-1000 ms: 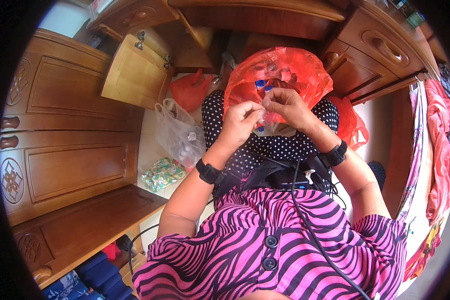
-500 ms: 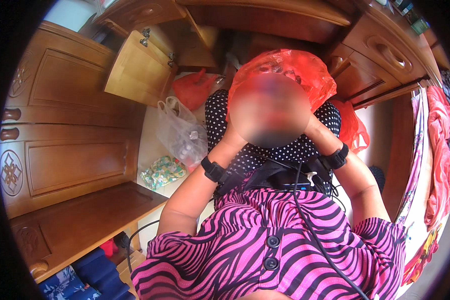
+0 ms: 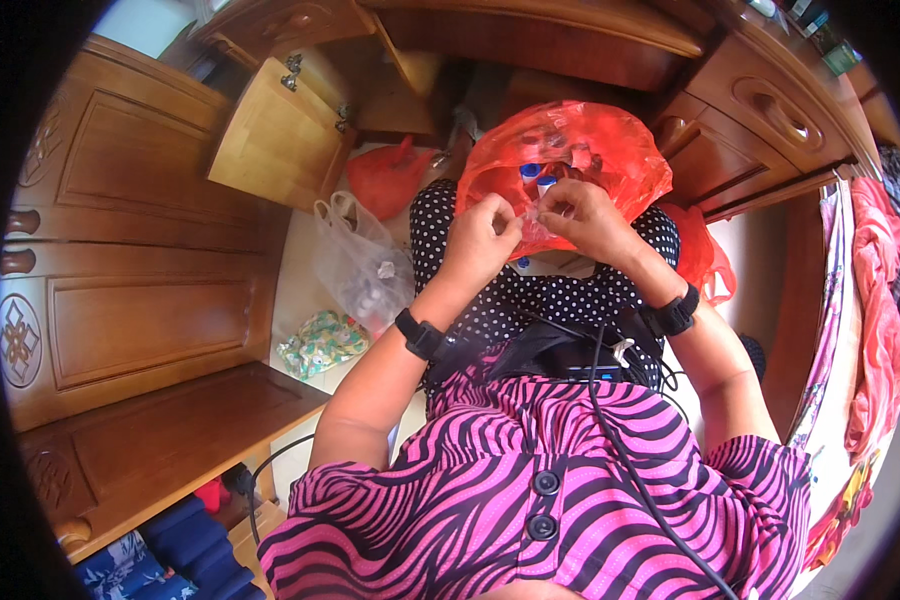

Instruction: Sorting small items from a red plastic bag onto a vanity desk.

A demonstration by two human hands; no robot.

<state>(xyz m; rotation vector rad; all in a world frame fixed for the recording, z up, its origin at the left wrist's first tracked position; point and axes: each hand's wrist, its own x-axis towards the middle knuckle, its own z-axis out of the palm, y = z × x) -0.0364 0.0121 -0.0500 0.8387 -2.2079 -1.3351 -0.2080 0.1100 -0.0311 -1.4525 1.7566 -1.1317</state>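
An open red plastic bag rests on my lap, over black trousers with white dots. Small blue-capped containers and some dark reddish items show inside it. At the bag's near side, my left hand is closed in a pinch. Opposite it my right hand pinches too, thumb against forefinger. A small see-through piece shows between the two sets of fingertips; its kind is unclear. Below the hands another blue cap shows by the bag's near edge.
A clear plastic bag, another red bag and a green patterned cloth-like bundle lie left of my legs. Beyond them a cabinet door hangs open. More red plastic is at my right. Black cables cross my front.
A blurred patch hid both hands and the bag's near part earlier; now they show. My left forearm sits slightly further left. The bag stays on my lap.
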